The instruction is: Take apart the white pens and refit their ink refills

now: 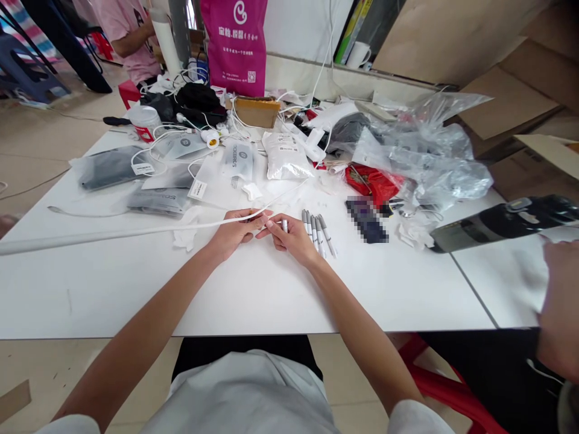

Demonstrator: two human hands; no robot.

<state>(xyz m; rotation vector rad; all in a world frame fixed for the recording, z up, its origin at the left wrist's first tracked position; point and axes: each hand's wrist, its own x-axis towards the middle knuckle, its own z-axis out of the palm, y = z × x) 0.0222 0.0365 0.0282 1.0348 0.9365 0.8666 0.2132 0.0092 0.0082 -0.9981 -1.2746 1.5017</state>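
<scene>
My left hand (239, 232) and my right hand (289, 237) meet over the white table (266, 295), fingertips together. A small white-grey piece (284, 225), like a marker, pokes up from my right hand's curled fingers. My left fingers are pinched; what they hold is too small to make out. A white cable (181, 228) runs across the view from the left edge, passing over my left hand. Just right of my right hand lie several grey-white markers (320, 234) side by side. Crumpled white paper (184, 238) is left of my left hand.
Packaged bags (113, 167), a white pouch (287, 157), cables and a red bag (373, 184) crowd the table's back. A pixelated dark object (367, 220) lies right of the markers. Another person's hand (561, 301) is at the right, near a black-grey device (506, 223). A person in pink (126, 39) is back left.
</scene>
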